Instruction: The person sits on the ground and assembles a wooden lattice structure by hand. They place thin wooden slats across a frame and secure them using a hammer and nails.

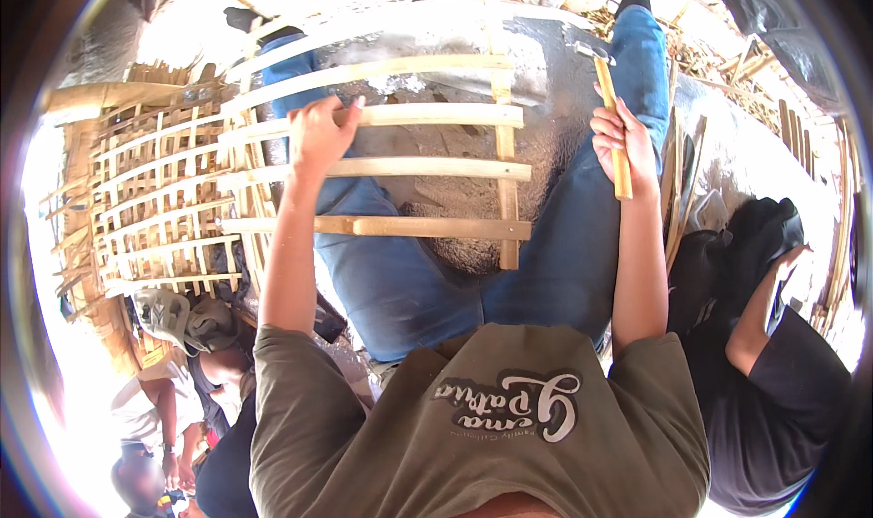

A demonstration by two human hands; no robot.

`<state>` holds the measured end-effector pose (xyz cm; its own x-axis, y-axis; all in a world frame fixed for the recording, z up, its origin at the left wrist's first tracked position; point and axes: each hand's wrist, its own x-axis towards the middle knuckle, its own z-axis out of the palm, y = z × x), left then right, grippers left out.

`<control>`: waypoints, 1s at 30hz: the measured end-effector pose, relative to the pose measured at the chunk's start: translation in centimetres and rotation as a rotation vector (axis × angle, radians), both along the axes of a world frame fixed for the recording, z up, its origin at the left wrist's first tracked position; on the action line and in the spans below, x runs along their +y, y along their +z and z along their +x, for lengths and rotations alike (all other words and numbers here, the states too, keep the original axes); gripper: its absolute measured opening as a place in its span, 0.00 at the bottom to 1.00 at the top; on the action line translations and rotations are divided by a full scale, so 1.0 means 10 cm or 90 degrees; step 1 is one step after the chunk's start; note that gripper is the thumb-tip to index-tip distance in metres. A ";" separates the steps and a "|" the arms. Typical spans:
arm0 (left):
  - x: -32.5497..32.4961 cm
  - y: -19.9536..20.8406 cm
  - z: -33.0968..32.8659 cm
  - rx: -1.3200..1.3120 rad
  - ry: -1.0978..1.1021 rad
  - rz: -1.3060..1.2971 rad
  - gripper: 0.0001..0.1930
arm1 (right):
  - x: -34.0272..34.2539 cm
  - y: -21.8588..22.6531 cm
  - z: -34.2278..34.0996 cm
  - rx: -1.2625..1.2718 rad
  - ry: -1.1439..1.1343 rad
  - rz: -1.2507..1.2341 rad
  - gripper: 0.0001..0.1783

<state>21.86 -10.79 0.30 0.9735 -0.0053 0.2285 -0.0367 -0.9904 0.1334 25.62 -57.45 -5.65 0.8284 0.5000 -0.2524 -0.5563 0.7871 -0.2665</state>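
Across my outstretched legs lies a bamboo lattice frame [506,159], its slats running sideways over a lengthwise strip near their right ends. My left hand [318,136] is closed around one bamboo slat [436,114] towards its left part, thumb pointing up; the fingertips are partly hidden. To the right of the frame, my right hand [629,145] grips a hammer [607,80] by its yellowish wooden handle. The metal hammer head points away from me, raised near my right knee and apart from the slats.
More bamboo lattice panels [168,191] stand at the left. People sit close on both sides: a person in black [782,409] at the right, others at the lower left beside a cap [164,314]. Loose bamboo strips [687,191] lie right of my leg.
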 end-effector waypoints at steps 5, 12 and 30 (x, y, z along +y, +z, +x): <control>-0.07 -0.16 -0.06 0.003 0.007 -0.039 0.23 | -0.01 0.04 -0.03 0.000 -0.010 -0.020 0.22; -0.06 -0.21 -0.06 -0.039 -0.023 -0.087 0.23 | -0.01 0.09 -0.06 0.003 -0.023 -0.046 0.21; -0.04 -0.12 -0.17 -0.010 -0.076 -0.079 0.20 | 0.00 0.15 -0.09 0.013 -0.039 -0.081 0.22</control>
<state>20.18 -11.23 -0.89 0.9639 -0.0913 0.2500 -0.1560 -0.9549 0.2525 24.69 -57.43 -4.17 0.8500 0.4122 -0.3279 -0.5152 0.7802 -0.3547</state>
